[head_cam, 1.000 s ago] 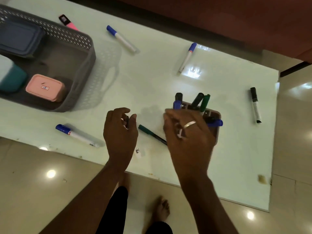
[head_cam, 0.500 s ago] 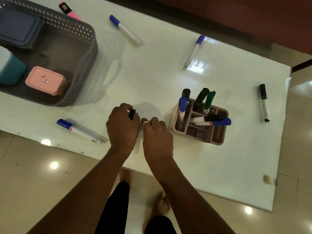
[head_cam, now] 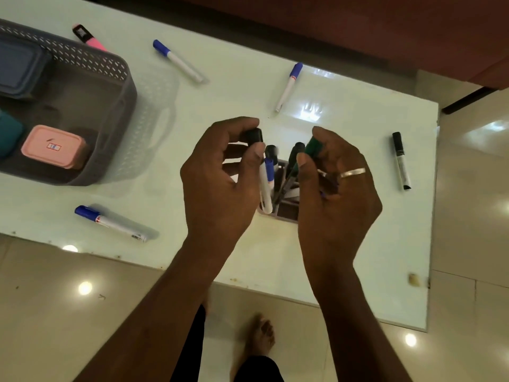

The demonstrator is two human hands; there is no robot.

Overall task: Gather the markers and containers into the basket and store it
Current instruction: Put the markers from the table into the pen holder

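My left hand (head_cam: 220, 177) is shut on a black-capped white marker (head_cam: 265, 191) that hangs down in front of the pen holder. My right hand (head_cam: 338, 186), with a ring, grips a green marker (head_cam: 313, 146) tilted towards the holder. The mauve pen holder (head_cam: 286, 215) stands on the table, mostly hidden behind both hands; black and blue caps (head_cam: 270, 158) stick out of it. The grey basket (head_cam: 121, 111) sits at the left with a pink container (head_cam: 52, 147), a navy container (head_cam: 16, 70) and a teal container (head_cam: 8, 133) inside.
Loose on the white table (head_cam: 344, 244) lie a blue marker (head_cam: 110, 223) near the front edge, two blue markers (head_cam: 177, 60) (head_cam: 289, 86) at the back, a black marker (head_cam: 400, 161) at the right and a pink highlighter (head_cam: 88, 37) behind the basket. My foot (head_cam: 261, 334) shows below on the tiled floor.
Both hands have risen from the table's front area to above the pen holder. The right hand now holds the green marker that lay on the table.
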